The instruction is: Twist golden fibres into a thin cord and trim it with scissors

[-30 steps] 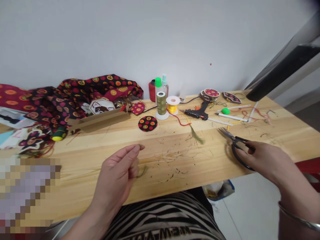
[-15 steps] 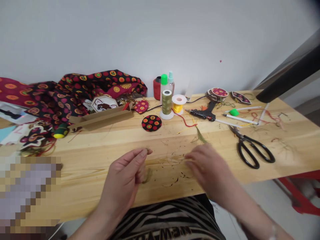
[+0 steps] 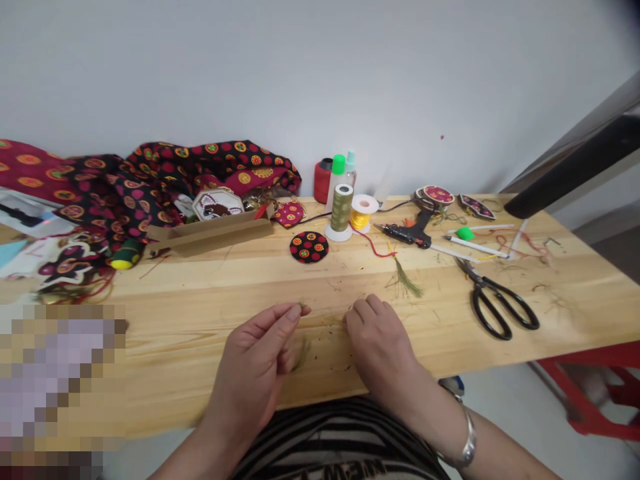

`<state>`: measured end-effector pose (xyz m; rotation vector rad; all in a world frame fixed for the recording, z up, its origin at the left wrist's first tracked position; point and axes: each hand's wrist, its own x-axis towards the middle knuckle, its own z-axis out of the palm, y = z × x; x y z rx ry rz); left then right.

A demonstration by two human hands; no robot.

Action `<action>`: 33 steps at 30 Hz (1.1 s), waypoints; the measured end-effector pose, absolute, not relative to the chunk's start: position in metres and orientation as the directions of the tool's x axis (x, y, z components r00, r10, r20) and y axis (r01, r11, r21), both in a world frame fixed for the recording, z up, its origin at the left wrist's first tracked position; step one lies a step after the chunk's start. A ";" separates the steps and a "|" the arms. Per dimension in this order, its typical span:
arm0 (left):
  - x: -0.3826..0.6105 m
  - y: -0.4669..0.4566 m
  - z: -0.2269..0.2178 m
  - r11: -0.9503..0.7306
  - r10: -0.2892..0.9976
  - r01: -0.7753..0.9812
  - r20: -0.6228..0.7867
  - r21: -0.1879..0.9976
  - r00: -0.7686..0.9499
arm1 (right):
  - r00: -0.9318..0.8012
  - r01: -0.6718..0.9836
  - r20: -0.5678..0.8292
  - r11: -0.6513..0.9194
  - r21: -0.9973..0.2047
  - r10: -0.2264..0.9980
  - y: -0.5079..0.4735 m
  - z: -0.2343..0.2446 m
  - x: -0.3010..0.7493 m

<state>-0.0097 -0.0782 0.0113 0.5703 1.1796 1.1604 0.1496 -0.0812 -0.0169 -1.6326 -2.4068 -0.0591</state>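
My left hand (image 3: 263, 363) is closed in a pinch over the near part of the table. A small tuft of olive-green thread (image 3: 301, 352) hangs below its fingers, and a bit of it shows at the fingertips. To its right, my right hand (image 3: 379, 340) is closed with the fingers curled down; whatever they hold is hidden. Just beyond the right hand lies a green thread tassel (image 3: 407, 279) with a red cord (image 3: 376, 248). Dark clippings are scattered on the wood between the hands.
Black-handled scissors (image 3: 500, 300) lie on the right, near a glue gun (image 3: 407, 233). Behind stand an olive thread spool (image 3: 342, 213) and a yellow thread spool (image 3: 360, 219). A round patterned fabric piece (image 3: 309, 247), a cardboard tray (image 3: 215, 235) and bunched fabric (image 3: 170, 167) are to the left.
My right hand has moved left, closer to my left hand, uncovering the green tassel. My left hand keeps its pinch on the thread. The view has shifted slightly.
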 end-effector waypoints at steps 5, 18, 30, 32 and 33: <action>-0.013 -0.083 0.010 0.368 0.913 -0.413 -0.408 0.833 -0.009 | -0.157 0.816 0.170 0.225 -0.532 0.973 -0.082 -0.013 0.156; -0.011 -0.092 0.009 0.350 0.919 -0.443 -0.394 0.826 -0.008 | 0.039 0.223 -0.126 -0.132 -0.966 0.991 -0.092 0.008 0.141; 0.000 -0.081 0.010 0.453 0.890 -0.411 -0.430 0.792 0.153 | -0.024 0.104 -0.151 -0.147 -0.984 0.988 -0.086 -0.001 0.138; 0.001 -0.077 0.011 0.448 0.893 -0.404 -0.423 0.798 0.154 | -0.053 0.061 -0.141 -0.138 -0.989 0.989 -0.083 -0.001 0.140; 0.002 -0.076 0.011 0.440 0.897 -0.394 -0.415 0.807 0.152 | -0.052 0.069 -0.126 -0.123 -0.990 0.991 -0.081 0.000 0.142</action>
